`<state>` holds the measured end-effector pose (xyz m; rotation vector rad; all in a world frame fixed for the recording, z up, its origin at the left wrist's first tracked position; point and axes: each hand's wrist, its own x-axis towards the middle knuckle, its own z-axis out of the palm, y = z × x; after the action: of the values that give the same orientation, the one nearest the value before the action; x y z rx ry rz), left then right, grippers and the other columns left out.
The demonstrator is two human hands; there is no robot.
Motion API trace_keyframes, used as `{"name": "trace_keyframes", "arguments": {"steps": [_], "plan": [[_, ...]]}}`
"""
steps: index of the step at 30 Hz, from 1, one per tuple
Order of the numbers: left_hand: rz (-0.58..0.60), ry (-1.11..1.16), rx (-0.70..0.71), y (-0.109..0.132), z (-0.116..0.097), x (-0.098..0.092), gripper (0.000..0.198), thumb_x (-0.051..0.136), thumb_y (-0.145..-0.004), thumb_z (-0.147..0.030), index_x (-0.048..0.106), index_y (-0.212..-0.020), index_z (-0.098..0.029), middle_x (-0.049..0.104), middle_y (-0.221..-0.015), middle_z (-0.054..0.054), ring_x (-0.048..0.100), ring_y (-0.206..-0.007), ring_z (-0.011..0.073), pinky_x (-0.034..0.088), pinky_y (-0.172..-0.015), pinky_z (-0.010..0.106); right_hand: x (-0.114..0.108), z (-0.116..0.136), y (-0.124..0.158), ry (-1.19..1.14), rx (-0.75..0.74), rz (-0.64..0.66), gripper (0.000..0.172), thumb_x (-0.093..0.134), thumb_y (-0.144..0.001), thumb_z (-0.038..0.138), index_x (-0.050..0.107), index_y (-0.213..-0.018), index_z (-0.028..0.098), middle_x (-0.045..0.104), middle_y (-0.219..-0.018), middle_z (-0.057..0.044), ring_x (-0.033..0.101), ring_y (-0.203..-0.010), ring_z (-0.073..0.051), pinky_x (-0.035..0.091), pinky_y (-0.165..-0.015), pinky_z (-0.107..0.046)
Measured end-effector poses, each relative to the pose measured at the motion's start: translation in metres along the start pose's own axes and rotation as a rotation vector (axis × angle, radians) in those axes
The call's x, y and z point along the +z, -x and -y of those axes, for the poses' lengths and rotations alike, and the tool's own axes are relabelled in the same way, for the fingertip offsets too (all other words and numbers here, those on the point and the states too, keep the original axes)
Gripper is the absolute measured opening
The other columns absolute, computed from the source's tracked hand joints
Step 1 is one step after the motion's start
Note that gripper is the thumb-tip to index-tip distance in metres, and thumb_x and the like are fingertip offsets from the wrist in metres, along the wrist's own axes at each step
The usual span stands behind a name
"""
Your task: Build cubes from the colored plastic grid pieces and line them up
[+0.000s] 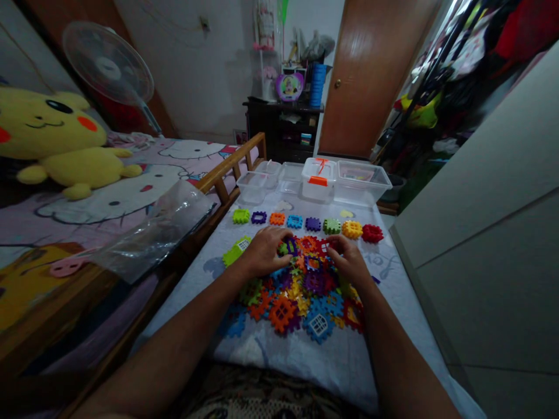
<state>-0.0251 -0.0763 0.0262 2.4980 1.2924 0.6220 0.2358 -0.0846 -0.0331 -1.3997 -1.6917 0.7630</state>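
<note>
Gear-edged plastic building tiles in many colours lie in a loose pile on the cloth-covered table. My left hand (267,251) is at the pile's far left, its thumb and fingers curled round a purple tile (292,247) with an open middle; a green piece shows beside it. At the far right of the pile, my right hand (350,262) has its thumb and fingers closed at the edge of a red tile (324,248) with a white window. Between the hands sits an orange tile (308,244). Nearer me are another orange tile (282,313) and a blue tile (318,324) with a white window.
Beyond the pile, stacks sorted by colour run in a row, from a lime stack (240,216) to a red stack (372,234). Clear plastic boxes (364,189) stand at the far edge. A wooden bed rail (231,161) borders the left side, a pale cabinet (484,233) the right.
</note>
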Motion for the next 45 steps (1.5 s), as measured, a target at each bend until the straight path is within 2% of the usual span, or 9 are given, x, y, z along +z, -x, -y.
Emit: {"name": "trace_keyframes", "arguments": {"steps": [6,10,14,22,26,33,37,40,45], "plan": [[0.088,-0.039,-0.009,0.003,-0.006,-0.020,0.037,0.066,-0.071,-0.019,0.060,-0.108,-0.018,0.065,-0.111,0.009,0.057,-0.107,0.0261,0.045,-0.098,0.040,0.004,-0.009,-0.001,0.365,-0.119,-0.007,0.029,0.064,-0.079,0.029,0.071,-0.106,0.022,0.062,-0.112,-0.012,0.057,-0.106,-0.029,0.044,-0.096,-0.048],[0.214,-0.119,0.006,0.002,-0.011,-0.023,0.040,0.065,-0.073,-0.020,0.063,-0.112,-0.016,0.062,-0.107,0.010,0.056,-0.106,0.0270,0.046,-0.097,0.040,0.003,-0.004,0.001,0.402,-0.203,0.065,0.029,0.066,-0.082,0.036,0.070,-0.107,0.023,0.062,-0.116,-0.011,0.055,-0.110,-0.030,0.041,-0.099,-0.050],[0.217,-0.108,0.011,-0.001,-0.018,-0.010,0.042,0.065,-0.075,-0.024,0.062,-0.116,-0.018,0.059,-0.111,0.010,0.056,-0.108,0.0264,0.046,-0.098,0.038,0.001,0.003,0.006,0.388,-0.208,0.225,0.033,0.067,-0.083,0.038,0.068,-0.112,0.023,0.064,-0.113,-0.009,0.056,-0.106,-0.028,0.043,-0.096,-0.048],[0.216,0.110,0.069,-0.006,-0.021,0.028,0.061,0.063,-0.074,-0.016,0.050,-0.134,-0.019,0.059,-0.130,0.011,0.053,-0.123,0.0262,0.042,-0.107,0.039,0.002,0.008,0.008,0.355,-0.189,0.295,0.049,0.072,-0.076,0.031,0.061,-0.123,0.020,0.065,-0.112,-0.010,0.057,-0.105,-0.027,0.045,-0.095,-0.046],[0.213,0.159,0.067,-0.006,-0.015,0.033,0.067,0.067,-0.072,-0.016,0.048,-0.136,-0.017,0.056,-0.138,0.014,0.052,-0.126,0.0275,0.041,-0.109,0.042,0.003,0.008,0.008,0.277,-0.179,0.277,0.060,0.073,-0.072,0.027,0.055,-0.129,0.021,0.064,-0.115,-0.010,0.058,-0.108,-0.027,0.045,-0.097,-0.046],[0.080,0.208,0.112,-0.008,-0.008,0.020,0.047,0.071,-0.074,-0.022,0.060,-0.120,-0.018,0.065,-0.120,0.009,0.059,-0.114,0.0242,0.046,-0.102,0.039,0.011,0.013,0.009,0.097,-0.244,0.231,0.073,0.070,-0.073,0.022,0.041,-0.141,0.023,0.058,-0.123,-0.010,0.058,-0.112,-0.024,0.047,-0.100,-0.044],[0.124,0.189,0.114,-0.010,-0.011,0.013,0.046,0.072,-0.075,-0.027,0.061,-0.119,-0.019,0.064,-0.121,0.009,0.058,-0.116,0.0240,0.044,-0.104,0.038,0.013,0.017,0.011,-0.011,-0.243,0.286,0.080,0.074,-0.073,0.029,0.037,-0.143,0.023,0.056,-0.132,-0.012,0.056,-0.120,-0.026,0.044,-0.106,-0.046],[0.198,0.132,0.110,-0.010,-0.014,0.018,0.048,0.073,-0.074,-0.028,0.062,-0.120,-0.020,0.064,-0.124,0.009,0.058,-0.118,0.0249,0.043,-0.105,0.039,0.010,0.015,0.010,-0.079,-0.206,0.247,0.071,0.069,-0.077,0.028,0.040,-0.141,0.023,0.056,-0.133,-0.013,0.058,-0.117,-0.025,0.047,-0.103,-0.046],[0.272,0.016,0.126,-0.011,-0.020,0.028,0.050,0.073,-0.075,-0.031,0.061,-0.122,-0.017,0.064,-0.126,0.011,0.057,-0.119,0.0273,0.042,-0.105,0.039,0.002,0.006,0.003,-0.172,-0.081,0.061,0.053,0.059,-0.079,0.023,0.048,-0.130,0.023,0.063,-0.115,-0.010,0.064,-0.094,-0.019,0.054,-0.086,-0.040]]}}
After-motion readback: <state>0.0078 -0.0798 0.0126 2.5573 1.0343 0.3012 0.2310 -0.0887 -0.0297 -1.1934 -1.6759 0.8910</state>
